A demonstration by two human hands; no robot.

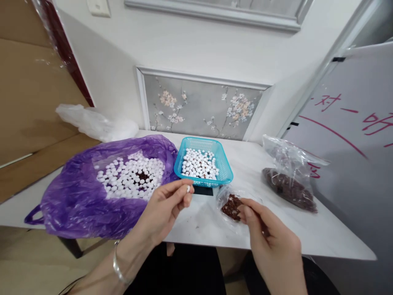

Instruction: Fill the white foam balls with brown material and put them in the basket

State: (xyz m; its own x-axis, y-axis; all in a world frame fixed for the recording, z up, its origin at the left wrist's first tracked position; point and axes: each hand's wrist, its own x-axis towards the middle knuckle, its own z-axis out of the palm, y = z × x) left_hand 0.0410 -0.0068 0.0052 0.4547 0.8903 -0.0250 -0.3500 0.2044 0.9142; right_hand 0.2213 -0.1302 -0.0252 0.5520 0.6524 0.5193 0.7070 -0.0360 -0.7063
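Left hand (166,211) pinches a white ball (188,189); slackening could drop it off the surface's (196,225) front edge. Right hand's (272,237) grip: can't tell.

Wall: white, with one pale plate (98,7) at upper left, possibly a switch. One picture panel (199,108), grey, framed in silvery white, with blossom branches in cream, peach and white. One second frame (215,17) above it, only its lower part visible to me. Left side: brown cardboard (30,86), and beside it a dark red strip (75,67). One crumpled plastic bag (98,125), whitish and see-through, at the foot of the wall. Right side: one whiteboard (346,119), red handwriting and a long red curve across it. Below: one dark table leg (70,247); pale floor (21,262).
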